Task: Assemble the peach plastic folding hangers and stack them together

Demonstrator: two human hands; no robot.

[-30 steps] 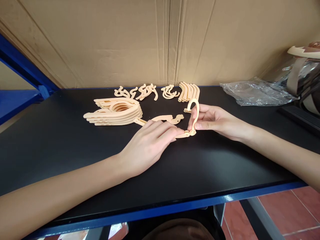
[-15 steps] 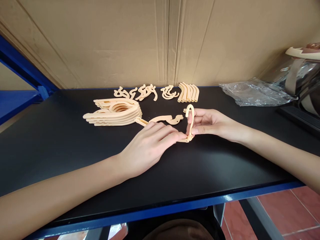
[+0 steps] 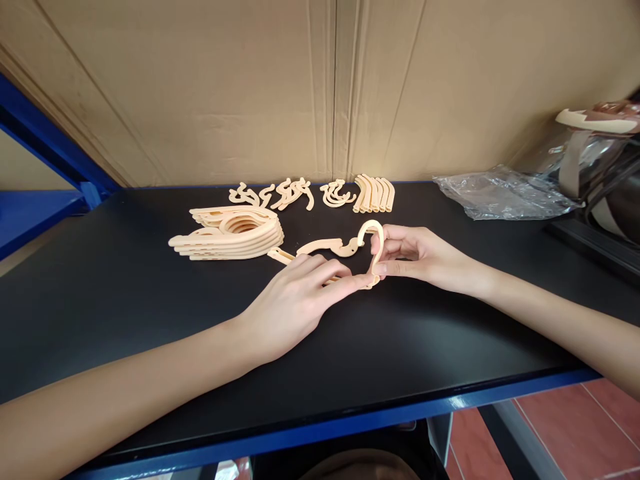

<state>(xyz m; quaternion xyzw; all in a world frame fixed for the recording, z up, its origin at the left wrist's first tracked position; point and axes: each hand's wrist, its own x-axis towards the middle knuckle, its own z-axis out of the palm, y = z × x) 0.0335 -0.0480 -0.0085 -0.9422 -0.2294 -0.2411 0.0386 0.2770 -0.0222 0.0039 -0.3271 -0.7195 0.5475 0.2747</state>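
Note:
My right hand pinches a cream plastic hanger hook, which stands upright with its curve at the top. Under my left hand lies a cream hanger arm, gripped with the fingers closed over most of it. The hook's lower end meets the arm's right end by my left index fingertip; how they fit is hidden by the fingers. Just behind my hands another hanger arm rests on the black table, its notched end close to the hook.
A stack of folding hangers sits at the left. Along the back lie loose hooks, more curved hooks and a row of short curved arms. A clear plastic bag and a strapped bag are at the right.
The hook has turned, so its curve now shows wider and opens to the left. My right hand has turned with it, while the left stays over the arm.

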